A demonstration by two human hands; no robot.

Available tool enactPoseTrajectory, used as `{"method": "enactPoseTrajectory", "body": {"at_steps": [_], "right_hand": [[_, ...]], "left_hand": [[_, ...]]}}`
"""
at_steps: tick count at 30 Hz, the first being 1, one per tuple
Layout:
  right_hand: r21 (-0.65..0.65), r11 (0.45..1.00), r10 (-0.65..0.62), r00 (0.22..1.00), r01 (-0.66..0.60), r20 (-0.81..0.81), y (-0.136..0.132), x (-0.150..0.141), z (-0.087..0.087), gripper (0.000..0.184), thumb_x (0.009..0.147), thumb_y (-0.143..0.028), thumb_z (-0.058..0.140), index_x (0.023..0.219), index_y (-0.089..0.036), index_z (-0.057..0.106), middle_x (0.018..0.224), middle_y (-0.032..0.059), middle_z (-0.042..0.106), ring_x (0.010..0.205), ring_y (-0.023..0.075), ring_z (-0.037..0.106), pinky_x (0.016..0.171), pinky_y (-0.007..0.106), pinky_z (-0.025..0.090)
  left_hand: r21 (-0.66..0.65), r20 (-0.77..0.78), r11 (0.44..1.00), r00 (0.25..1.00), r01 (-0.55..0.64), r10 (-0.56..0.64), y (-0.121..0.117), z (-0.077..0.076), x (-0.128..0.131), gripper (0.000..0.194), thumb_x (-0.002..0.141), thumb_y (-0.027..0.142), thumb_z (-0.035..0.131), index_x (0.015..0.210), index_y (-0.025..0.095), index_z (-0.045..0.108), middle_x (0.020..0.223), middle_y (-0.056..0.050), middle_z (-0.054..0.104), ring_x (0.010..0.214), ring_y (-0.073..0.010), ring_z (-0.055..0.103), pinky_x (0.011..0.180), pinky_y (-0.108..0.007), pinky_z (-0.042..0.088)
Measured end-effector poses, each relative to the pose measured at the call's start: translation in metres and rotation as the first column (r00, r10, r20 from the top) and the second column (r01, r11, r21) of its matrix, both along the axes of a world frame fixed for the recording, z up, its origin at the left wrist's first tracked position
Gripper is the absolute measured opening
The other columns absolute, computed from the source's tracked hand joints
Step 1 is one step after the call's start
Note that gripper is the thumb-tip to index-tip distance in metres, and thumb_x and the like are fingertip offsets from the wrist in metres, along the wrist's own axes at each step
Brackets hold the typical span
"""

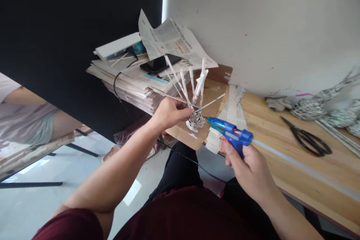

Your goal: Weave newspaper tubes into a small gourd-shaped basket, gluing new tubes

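Observation:
In front of me a small woven newspaper basket (195, 122) sits over a piece of cardboard (184, 138), with several rolled paper sticks (184, 84) fanning up from it. My left hand (173, 112) pinches the basket's upper edge at the base of the sticks. A blue glue gun (232, 131) is in my right hand (247, 165), my fingers wrapped round its handle. Its nozzle points left, close to the basket's right side; I cannot tell whether it touches. A long whitish glue stick (306, 168) extends from the gun's back.
Black scissors (308, 137) lie on the wooden table (264, 120) to the right. Behind them are more woven paper pieces (312, 107). A newspaper stack (135, 86) at the left carries a phone (160, 63). Another person (30, 105) shows at the far left. A black cord (194, 161) crosses my lap.

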State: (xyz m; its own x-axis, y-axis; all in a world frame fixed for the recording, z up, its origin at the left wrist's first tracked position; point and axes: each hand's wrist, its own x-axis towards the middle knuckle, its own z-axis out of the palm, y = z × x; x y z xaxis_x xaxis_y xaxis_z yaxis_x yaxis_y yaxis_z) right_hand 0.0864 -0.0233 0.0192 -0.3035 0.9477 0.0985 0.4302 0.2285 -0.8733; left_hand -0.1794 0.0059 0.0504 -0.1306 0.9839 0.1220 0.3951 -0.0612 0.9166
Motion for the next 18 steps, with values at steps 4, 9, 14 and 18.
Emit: {"method": "enactPoseTrajectory", "body": {"at_steps": [4, 9, 14, 18], "right_hand": [[-0.401, 0.915, -0.164, 0.865, -0.047, -0.475, 0.024, -0.013, -0.002, 0.042, 0.085, -0.06, 0.072, 0.101, -0.023, 0.065, 0.078, 0.0004, 0.067, 0.056, 0.0126, 0.059, 0.046, 0.023, 0.045], [-0.677, 0.708, -0.295, 0.785, -0.203, -0.544, 0.078, -0.046, 0.003, 0.019, 0.096, -0.034, 0.061, 0.086, -0.019, 0.066, 0.073, 0.0026, 0.066, 0.06, 0.0131, 0.064, 0.058, 0.025, 0.057], [-0.512, 0.807, -0.037, 0.84, -0.295, -0.542, 0.111, -0.064, -0.003, 0.022, 0.097, -0.034, 0.05, 0.081, -0.023, 0.061, 0.078, 0.0076, 0.07, 0.077, 0.0228, 0.073, 0.077, 0.043, 0.064], [-0.361, 0.911, 0.029, 0.904, -0.199, -0.427, 0.105, -0.05, -0.003, 0.016, 0.089, -0.039, 0.064, 0.087, -0.023, 0.064, 0.087, 0.0087, 0.075, 0.087, 0.0248, 0.074, 0.082, 0.045, 0.063]], "left_hand": [[-0.008, 0.034, 0.998, 0.998, -0.056, 0.056, -0.014, 0.016, -0.015, 0.026, 0.078, 0.039, 0.075, 0.078, 0.013, 0.075, 0.07, -0.007, 0.075, 0.066, -0.0177, 0.072, 0.067, -0.03, 0.06], [-0.064, 0.095, 0.997, 0.994, -0.044, 0.05, -0.035, 0.029, -0.016, 0.026, 0.077, 0.039, 0.078, 0.076, 0.014, 0.074, 0.069, -0.007, 0.075, 0.068, -0.0185, 0.074, 0.061, -0.028, 0.059], [-0.124, 0.16, 0.992, 0.987, -0.005, 0.025, -0.048, 0.03, -0.011, 0.024, 0.078, 0.038, 0.079, 0.081, 0.015, 0.075, 0.074, -0.008, 0.077, 0.07, -0.0198, 0.075, 0.054, -0.026, 0.058], [-0.142, 0.174, 0.989, 0.985, 0.029, -0.004, -0.05, 0.027, -0.009, 0.024, 0.077, 0.038, 0.079, 0.081, 0.014, 0.075, 0.074, -0.009, 0.076, 0.07, -0.0201, 0.074, 0.053, -0.027, 0.057]]}}
